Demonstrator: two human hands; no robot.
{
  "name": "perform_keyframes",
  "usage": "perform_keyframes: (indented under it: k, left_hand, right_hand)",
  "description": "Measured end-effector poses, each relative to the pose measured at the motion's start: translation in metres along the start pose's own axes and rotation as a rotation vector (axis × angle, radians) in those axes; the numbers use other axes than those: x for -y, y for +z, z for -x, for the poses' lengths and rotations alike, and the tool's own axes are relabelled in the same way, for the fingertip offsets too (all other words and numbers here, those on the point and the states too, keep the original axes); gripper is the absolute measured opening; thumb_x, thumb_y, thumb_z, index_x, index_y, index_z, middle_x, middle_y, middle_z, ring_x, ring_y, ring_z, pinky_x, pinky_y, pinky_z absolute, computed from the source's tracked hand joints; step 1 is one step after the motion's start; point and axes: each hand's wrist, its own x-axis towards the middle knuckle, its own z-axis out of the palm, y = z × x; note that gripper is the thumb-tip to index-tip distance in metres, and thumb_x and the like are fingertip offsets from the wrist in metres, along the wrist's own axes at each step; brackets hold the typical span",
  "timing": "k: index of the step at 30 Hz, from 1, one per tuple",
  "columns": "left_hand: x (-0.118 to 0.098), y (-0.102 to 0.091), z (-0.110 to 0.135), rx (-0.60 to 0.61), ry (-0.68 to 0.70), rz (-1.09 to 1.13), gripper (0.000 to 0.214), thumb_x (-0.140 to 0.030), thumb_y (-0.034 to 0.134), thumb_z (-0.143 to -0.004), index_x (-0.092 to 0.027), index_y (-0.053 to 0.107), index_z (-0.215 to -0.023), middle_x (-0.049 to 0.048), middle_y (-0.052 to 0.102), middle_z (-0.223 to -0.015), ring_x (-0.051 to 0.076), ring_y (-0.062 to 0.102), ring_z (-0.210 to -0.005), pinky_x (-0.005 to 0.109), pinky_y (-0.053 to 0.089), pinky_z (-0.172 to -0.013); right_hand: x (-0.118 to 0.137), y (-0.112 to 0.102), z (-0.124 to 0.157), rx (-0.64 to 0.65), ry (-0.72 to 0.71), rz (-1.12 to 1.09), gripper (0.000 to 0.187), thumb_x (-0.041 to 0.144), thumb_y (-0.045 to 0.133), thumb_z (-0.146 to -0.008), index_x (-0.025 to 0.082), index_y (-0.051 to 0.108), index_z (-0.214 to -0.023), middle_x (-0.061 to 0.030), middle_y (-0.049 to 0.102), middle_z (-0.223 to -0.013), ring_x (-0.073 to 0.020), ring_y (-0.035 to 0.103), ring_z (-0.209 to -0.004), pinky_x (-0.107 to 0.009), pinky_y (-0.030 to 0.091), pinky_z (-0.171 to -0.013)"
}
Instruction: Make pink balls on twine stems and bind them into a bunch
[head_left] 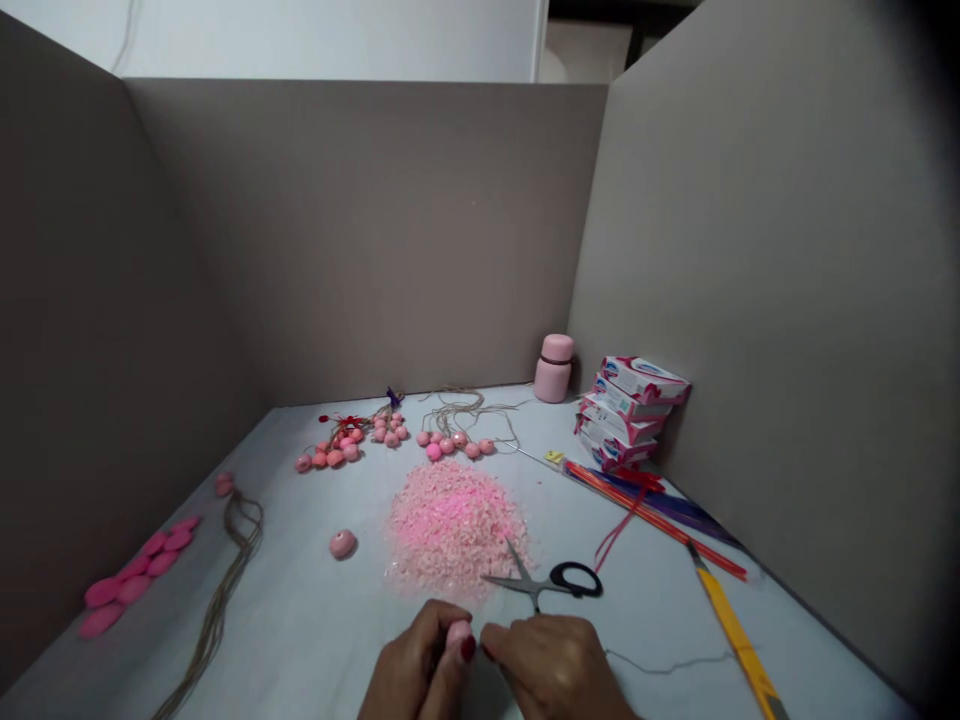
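At the front edge of the view my left hand (424, 665) pinches a small pink ball (459, 632) between thumb and fingers. Close beside it, my right hand (559, 665) has its fingers closed; what they grip is hidden. A thin cord (667, 668) runs out from behind the right hand along the table. Just beyond the hands lie scissors (536, 582) with black handles, blades apart, their tips at the edge of a heap of pink shavings (457, 520). Left of the heap rests a pink ball with a hole (343, 544).
Pink balls on cords (450, 443) lie at the back. Pink oval pieces (135, 577) and a cord bundle (217, 610) lie left. To the right are a yellow cutter (735, 630), red sticks (660, 520), stacked boxes (626, 415) and a pink flask (553, 370). Grey panels (375, 230) enclose the table.
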Motion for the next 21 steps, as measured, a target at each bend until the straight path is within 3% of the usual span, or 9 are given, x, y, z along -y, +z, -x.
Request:
perform_keyframes:
  k: [2,4,7,10,13,15,18,21]
  left_hand:
    - [-0.001,-0.001,-0.002,0.055,-0.088,0.063,0.042,-0.054,0.034,-0.086,-0.021,0.047,-0.063,-0.0040,0.044,-0.050,0.011,0.039,-0.047,0.022,0.030,-0.046]
    - [-0.003,0.000,-0.003,0.101,-0.166,0.145,0.045,-0.057,0.030,-0.086,-0.022,0.042,-0.060,-0.0049,0.040,-0.048,0.011,0.035,-0.045,0.023,0.027,-0.044]
    - [-0.005,0.002,-0.003,0.087,-0.130,0.186,0.039,-0.057,0.041,-0.082,-0.020,0.050,-0.073,-0.0051,0.042,-0.054,0.011,0.035,-0.047,0.021,0.027,-0.044]
    - [-0.006,0.000,-0.002,-0.039,0.002,0.111,0.032,-0.050,0.052,-0.079,-0.020,0.060,-0.087,-0.0003,0.053,-0.069,0.014,0.044,-0.057,0.022,0.036,-0.051]
    - [-0.006,-0.008,-0.003,-0.183,0.023,0.085,0.032,-0.047,0.052,-0.080,-0.021,0.062,-0.095,0.0016,0.058,-0.073,0.017,0.053,-0.064,0.025,0.041,-0.061]
    - [-0.005,-0.014,-0.005,-0.230,-0.009,0.146,0.030,-0.048,0.048,-0.082,-0.021,0.060,-0.088,-0.0016,0.053,-0.065,0.016,0.052,-0.060,0.025,0.041,-0.061]
    - [-0.001,-0.015,-0.007,-0.146,-0.098,0.292,0.033,-0.052,0.047,-0.081,-0.021,0.054,-0.071,-0.0071,0.039,-0.054,0.011,0.039,-0.045,0.021,0.034,-0.045]
    - [0.001,-0.003,-0.006,-0.088,-0.108,0.305,0.036,-0.055,0.059,-0.072,-0.019,0.059,-0.079,-0.0072,0.041,-0.057,0.008,0.031,-0.045,0.019,0.025,-0.043]
  right_hand:
    - [-0.002,0.004,0.002,-0.056,-0.099,0.101,0.030,0.008,0.033,-0.084,0.018,0.058,-0.070,0.0027,0.052,-0.044,-0.0119,0.046,-0.038,-0.027,0.022,-0.043]
    - [-0.003,0.005,0.003,-0.034,-0.096,0.100,0.029,0.009,0.034,-0.084,0.018,0.058,-0.071,0.0022,0.053,-0.046,-0.0122,0.047,-0.039,-0.027,0.022,-0.044]
    - [0.000,-0.001,0.000,0.085,0.075,-0.073,0.028,0.013,0.035,-0.085,0.018,0.056,-0.068,0.0009,0.056,-0.051,-0.0115,0.051,-0.045,-0.024,0.027,-0.046]
    - [0.003,-0.009,-0.005,0.214,0.292,-0.271,0.028,0.017,0.036,-0.085,0.019,0.052,-0.063,0.0024,0.055,-0.054,-0.0096,0.049,-0.048,-0.021,0.028,-0.048]
    - [0.001,-0.014,-0.008,0.203,0.424,-0.351,0.031,0.022,0.038,-0.086,0.018,0.050,-0.058,0.0038,0.046,-0.051,-0.0098,0.043,-0.048,-0.021,0.028,-0.049]
    - [-0.001,-0.014,-0.009,0.160,0.510,-0.415,0.030,0.024,0.040,-0.085,0.018,0.053,-0.058,0.0034,0.045,-0.052,-0.0106,0.043,-0.050,-0.022,0.029,-0.051]
    - [-0.002,-0.012,-0.011,0.145,0.650,-0.619,0.027,0.029,0.045,-0.082,0.016,0.059,-0.063,0.0026,0.046,-0.054,-0.0115,0.042,-0.053,-0.022,0.029,-0.051]
    - [0.002,-0.007,-0.012,0.174,0.745,-0.856,0.028,0.037,0.052,-0.078,0.015,0.062,-0.064,0.0023,0.045,-0.054,-0.0116,0.038,-0.053,-0.022,0.028,-0.049]
